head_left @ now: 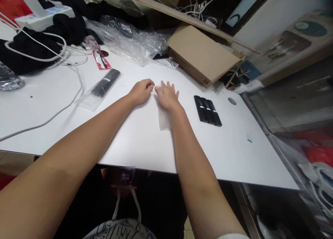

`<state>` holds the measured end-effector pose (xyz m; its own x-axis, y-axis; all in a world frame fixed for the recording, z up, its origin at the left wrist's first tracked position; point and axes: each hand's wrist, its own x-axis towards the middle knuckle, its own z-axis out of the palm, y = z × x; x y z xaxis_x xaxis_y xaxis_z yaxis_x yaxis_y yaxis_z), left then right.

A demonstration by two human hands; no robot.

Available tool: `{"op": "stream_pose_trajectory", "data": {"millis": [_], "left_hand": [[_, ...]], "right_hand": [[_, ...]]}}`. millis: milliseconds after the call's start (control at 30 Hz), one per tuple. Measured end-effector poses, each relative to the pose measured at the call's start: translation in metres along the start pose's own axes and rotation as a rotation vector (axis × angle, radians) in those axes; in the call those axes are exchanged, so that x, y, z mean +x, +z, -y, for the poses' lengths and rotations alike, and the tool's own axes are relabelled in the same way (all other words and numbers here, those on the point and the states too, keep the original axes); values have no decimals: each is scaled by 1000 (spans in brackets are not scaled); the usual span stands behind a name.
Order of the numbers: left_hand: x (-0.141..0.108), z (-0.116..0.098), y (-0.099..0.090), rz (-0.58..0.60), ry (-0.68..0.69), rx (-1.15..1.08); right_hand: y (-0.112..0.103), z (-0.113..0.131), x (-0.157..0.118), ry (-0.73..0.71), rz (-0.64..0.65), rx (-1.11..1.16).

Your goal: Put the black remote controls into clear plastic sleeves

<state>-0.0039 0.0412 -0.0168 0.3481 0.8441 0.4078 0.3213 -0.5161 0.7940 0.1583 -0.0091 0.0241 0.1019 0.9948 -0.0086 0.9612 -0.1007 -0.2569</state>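
Observation:
My right hand lies with its fingers spread on a clear plastic sleeve on the white table. Close beside it, to the left, my left hand has its fingers curled in, thumb near the fingertips. Whether anything is pinched there is too small to make out. Farther left sits a black, flat item with a white band in a clear bag. To the right of my right hand, several slim black items with white bands lie side by side in a row.
A cardboard box stands at the back right, beside crumpled clear plastic. At the left are a white cable, black cloth, a power strip and a red-and-white packet. A grey disc lies near the right edge.

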Motion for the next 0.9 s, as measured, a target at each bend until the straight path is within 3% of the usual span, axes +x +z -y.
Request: {"op": "stream_pose_trajectory", "data": {"millis": [100,233,333,467,633,767,900], "left_hand": [[4,5,0,-72,-48,-99],[7,9,1,-83,-86,-183],[7,8,1,-80,-105,-190],[5,7,-1,-71,-111,-178],[-1,6,-1,-49,-60,-97],[-3,-5,-12,-85,41,105],[0,-5,-54,-257,12,313]], "right_hand": [[-5,10,-12,-24,-20,-38],[17,20,-22,58,35,-60],[33,19,-22,63,3,-76],[38,15,-22,51,-34,-72],[35,17,-21,42,-7,-27],[7,-3,-9,55,33,220],[-24,-56,1,74,-372,541]]}}
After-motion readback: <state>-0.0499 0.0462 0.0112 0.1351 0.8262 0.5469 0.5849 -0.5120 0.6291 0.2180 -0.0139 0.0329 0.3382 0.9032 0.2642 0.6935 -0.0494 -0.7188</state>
